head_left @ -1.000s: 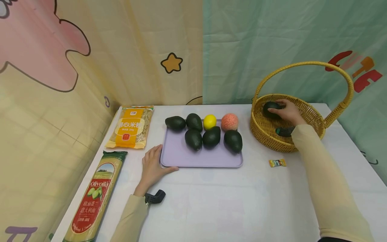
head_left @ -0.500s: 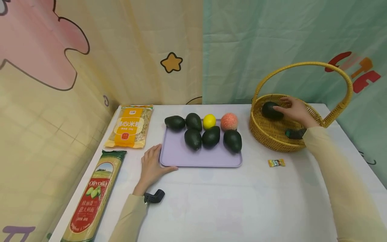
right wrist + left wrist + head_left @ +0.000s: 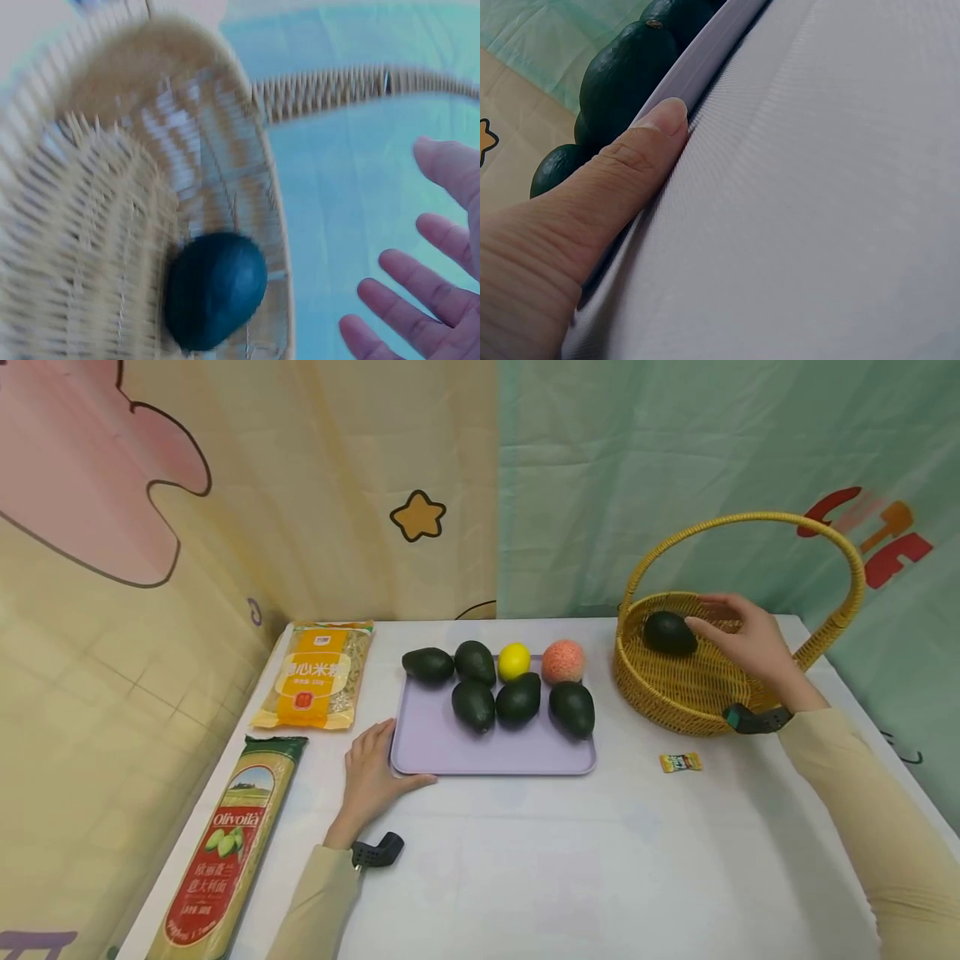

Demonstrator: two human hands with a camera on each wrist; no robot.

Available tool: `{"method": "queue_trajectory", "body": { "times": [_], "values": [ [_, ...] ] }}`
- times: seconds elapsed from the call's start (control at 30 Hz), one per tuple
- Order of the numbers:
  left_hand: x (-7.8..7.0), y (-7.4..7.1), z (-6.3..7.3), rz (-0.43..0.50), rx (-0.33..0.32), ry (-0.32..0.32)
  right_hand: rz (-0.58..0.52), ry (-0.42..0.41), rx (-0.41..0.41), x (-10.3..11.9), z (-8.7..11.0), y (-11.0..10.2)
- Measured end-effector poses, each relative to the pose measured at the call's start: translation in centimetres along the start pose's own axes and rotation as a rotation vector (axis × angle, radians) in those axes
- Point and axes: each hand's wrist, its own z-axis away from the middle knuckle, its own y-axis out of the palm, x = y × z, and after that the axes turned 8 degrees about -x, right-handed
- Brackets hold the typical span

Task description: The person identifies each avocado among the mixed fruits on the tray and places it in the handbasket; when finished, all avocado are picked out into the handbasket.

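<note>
My right hand (image 3: 753, 639) is over the wicker basket (image 3: 660, 714), fingers spread and holding nothing. A dark green avocado (image 3: 670, 633) lies inside the basket at the left; in the right wrist view the same avocado (image 3: 216, 291) shows apart from the fingers. My left hand (image 3: 372, 777) rests at the front left corner of the lilac tray (image 3: 427, 752), fingers along its left side. The straight thumb (image 3: 622, 169) lies against the tray's front edge. Several avocados (image 3: 517, 700), a yellow lemon (image 3: 513, 662) and a round pinkish-orange fruit (image 3: 563, 662) sit on the tray, toward its back.
A small wrapped candy (image 3: 681, 762) lies in front of the basket. At the left are a yellow bag of rice noodles (image 3: 315, 677) and a long spaghetti pack (image 3: 225, 852). The basket's tall handle (image 3: 750, 517) arches above it. Curtains (image 3: 450, 427) hang behind the table.
My right hand has let go of the avocado in the basket and drawn back to the right, its fingers opening. The left hand stays at the tray's corner.
</note>
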Motion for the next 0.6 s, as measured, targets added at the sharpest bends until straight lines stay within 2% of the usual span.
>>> {"method": "queue_trajectory", "body": {
  "times": [0.13, 0.3, 0.43, 0.6],
  "values": [
    [0.0, -0.1, 0.0, -0.008, 0.023, -0.019, -0.037, -0.088, -0.093, 1.4, 1.4, 0.8],
    [0.1, -0.1, -0.1, -0.016, 0.029, -0.023, -0.133, -0.236, -0.188, 3.2, 3.0, 2.3],
    [0.0, 0.0, -0.1, -0.012, 0.025, -0.020, -0.221, -0.343, -0.206, 5.2, 4.6, 3.6],
    [0.0, 0.1, 0.0, 0.000, 0.021, -0.016, -0.235, -0.408, -0.188, 7.1, 6.2, 5.5]
  ]
}}
